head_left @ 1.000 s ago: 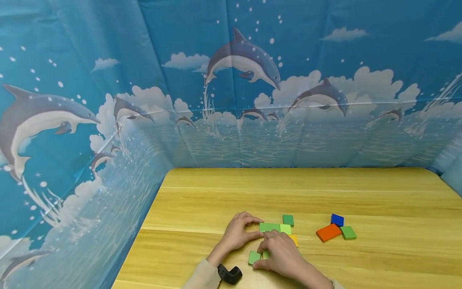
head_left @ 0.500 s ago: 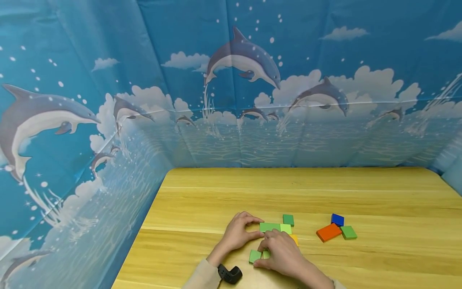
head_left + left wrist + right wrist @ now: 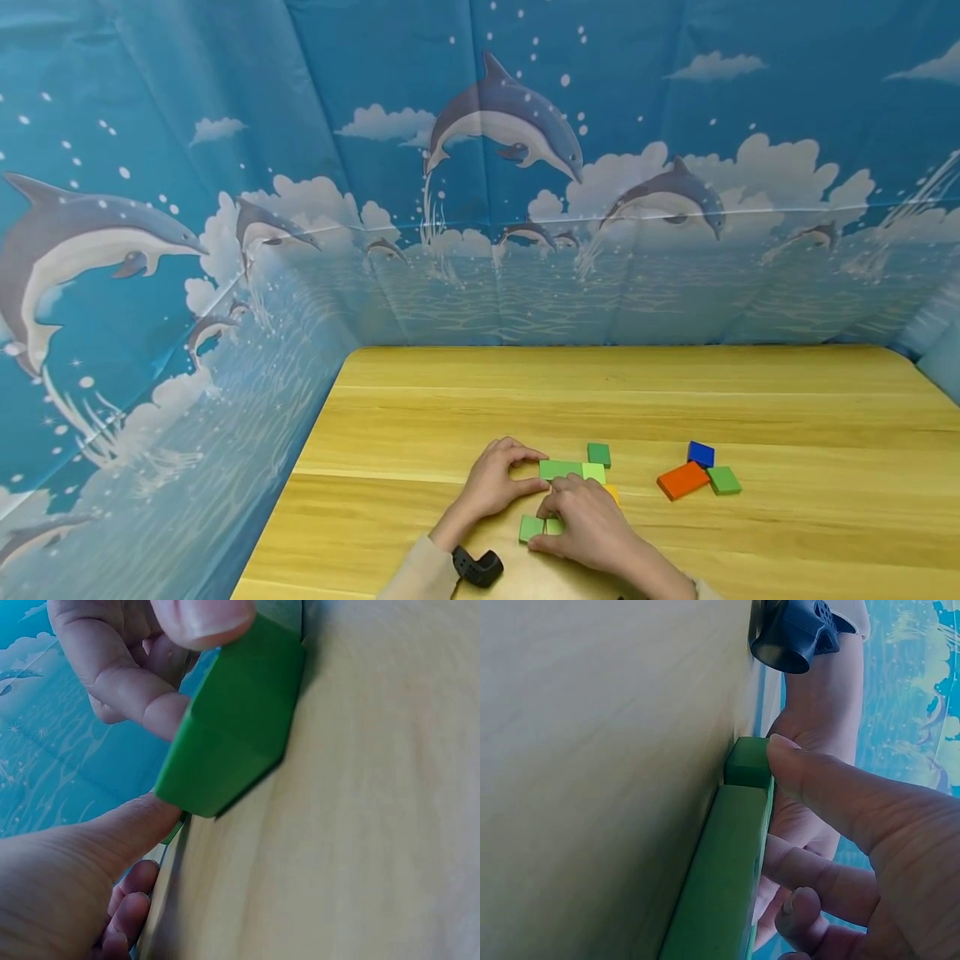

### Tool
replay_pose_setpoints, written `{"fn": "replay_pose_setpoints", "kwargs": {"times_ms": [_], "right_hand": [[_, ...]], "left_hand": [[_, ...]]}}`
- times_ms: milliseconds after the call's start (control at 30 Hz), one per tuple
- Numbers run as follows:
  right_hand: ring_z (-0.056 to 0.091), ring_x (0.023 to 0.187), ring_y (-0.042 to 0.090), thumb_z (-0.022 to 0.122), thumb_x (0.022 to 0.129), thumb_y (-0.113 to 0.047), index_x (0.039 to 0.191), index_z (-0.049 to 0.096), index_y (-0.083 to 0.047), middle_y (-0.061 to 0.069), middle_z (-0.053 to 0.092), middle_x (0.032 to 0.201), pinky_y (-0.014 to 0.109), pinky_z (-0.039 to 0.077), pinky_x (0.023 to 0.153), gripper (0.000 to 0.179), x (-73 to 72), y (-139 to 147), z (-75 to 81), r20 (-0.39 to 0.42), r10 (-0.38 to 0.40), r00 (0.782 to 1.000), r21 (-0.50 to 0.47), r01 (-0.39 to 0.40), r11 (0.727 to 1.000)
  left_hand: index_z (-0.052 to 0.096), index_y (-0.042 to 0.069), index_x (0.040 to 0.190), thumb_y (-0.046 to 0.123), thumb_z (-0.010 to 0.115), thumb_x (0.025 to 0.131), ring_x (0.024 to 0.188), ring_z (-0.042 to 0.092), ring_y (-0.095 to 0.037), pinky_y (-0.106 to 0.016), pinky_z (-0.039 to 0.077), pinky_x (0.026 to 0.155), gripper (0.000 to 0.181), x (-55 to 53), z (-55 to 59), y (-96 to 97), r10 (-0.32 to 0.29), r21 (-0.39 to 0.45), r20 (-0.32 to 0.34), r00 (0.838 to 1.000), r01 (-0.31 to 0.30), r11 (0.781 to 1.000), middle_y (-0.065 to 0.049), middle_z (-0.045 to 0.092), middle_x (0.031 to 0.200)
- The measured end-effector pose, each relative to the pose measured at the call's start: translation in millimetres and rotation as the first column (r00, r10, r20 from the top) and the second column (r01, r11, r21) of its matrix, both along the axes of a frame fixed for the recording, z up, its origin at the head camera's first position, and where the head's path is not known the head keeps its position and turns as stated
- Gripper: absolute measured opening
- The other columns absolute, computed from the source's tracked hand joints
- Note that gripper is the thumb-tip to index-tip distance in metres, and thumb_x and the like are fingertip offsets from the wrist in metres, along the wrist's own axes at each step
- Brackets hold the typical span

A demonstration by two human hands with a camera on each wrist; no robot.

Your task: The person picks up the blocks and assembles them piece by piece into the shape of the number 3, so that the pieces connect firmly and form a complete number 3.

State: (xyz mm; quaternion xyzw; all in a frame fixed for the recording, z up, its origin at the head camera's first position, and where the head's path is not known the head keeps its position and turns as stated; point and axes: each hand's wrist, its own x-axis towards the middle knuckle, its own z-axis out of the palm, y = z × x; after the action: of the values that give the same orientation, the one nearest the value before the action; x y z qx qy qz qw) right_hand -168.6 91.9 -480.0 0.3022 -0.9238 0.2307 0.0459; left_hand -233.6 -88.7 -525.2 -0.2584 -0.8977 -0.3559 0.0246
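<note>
In the head view, my left hand (image 3: 497,482) has thumb and index finger bracketing the left end of a long green block (image 3: 560,470) lying flat on the table. A light-green square block (image 3: 593,472) adjoins its right end. Nearer the front, my right hand (image 3: 592,525) pinches a small green square block (image 3: 531,529) between thumb and index finger. In the right wrist view this green block (image 3: 748,761) lies end to end with a longer light-green block (image 3: 724,862), which my right hand mostly covers in the head view. Part of a yellow block (image 3: 613,494) peeks out behind the knuckles.
A darker green square block (image 3: 598,454) lies just beyond the light-green one. To the right are an orange rectangular block (image 3: 682,481), a blue block (image 3: 701,454) and another green block (image 3: 723,480). A black strap device (image 3: 478,568) sits at my left wrist. A dolphin-print curtain (image 3: 480,250) surrounds the wooden table (image 3: 450,392).
My right hand has slid the small green square block slightly right, narrowing the gap to the light-green block beside it. The left hand and the other blocks stay put.
</note>
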Motion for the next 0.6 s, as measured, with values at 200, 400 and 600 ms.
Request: {"fn": "replay_pose_setpoints", "kwargs": {"times_ms": [200, 400, 600], "right_hand": [[0.039, 0.068, 0.005, 0.081, 0.067, -0.049, 0.076, 0.074, -0.02, -0.017, 0.047, 0.072, 0.03, 0.037, 0.063, 0.032, 0.4, 0.9, 1.0, 0.004, -0.005, 1.0, 0.008, 0.005, 1.0], [0.037, 0.067, 0.005, 0.081, 0.067, -0.05, 0.076, 0.073, -0.02, -0.017, 0.045, 0.071, 0.029, 0.035, 0.062, 0.031, 1.2, 1.4, 1.4, 0.01, -0.005, 1.0, 0.013, 0.005, 1.0], [0.037, 0.067, 0.005, 0.081, 0.067, -0.05, 0.076, 0.073, -0.021, -0.017, 0.044, 0.07, 0.029, 0.035, 0.061, 0.031, 0.3, 1.8, 0.1, 0.005, -0.005, 1.0, 0.019, 0.005, 1.0]], "left_hand": [[0.07, 0.028, 0.111, 0.048, 0.07, 0.081, 0.079, 0.041, -0.005, -0.022, 0.036, 0.071, 0.036, 0.7, 2.0, -0.2, 0.001, 0.0, 0.001, 1.0, -0.001, 1.0, 0.013, 0.052, 0.09], [0.07, 0.028, 0.111, 0.048, 0.07, 0.081, 0.079, 0.041, -0.004, -0.022, 0.037, 0.071, 0.036, 1.4, 1.9, -0.2, 0.003, -0.002, 0.004, 1.0, -0.003, 1.0, 0.014, 0.052, 0.09], [0.07, 0.028, 0.111, 0.047, 0.07, 0.081, 0.078, 0.041, -0.005, -0.023, 0.036, 0.071, 0.036, 1.0, 2.5, -0.3, -0.001, 0.0, 0.004, 1.0, 0.001, 1.0, 0.014, 0.051, 0.089]]}}
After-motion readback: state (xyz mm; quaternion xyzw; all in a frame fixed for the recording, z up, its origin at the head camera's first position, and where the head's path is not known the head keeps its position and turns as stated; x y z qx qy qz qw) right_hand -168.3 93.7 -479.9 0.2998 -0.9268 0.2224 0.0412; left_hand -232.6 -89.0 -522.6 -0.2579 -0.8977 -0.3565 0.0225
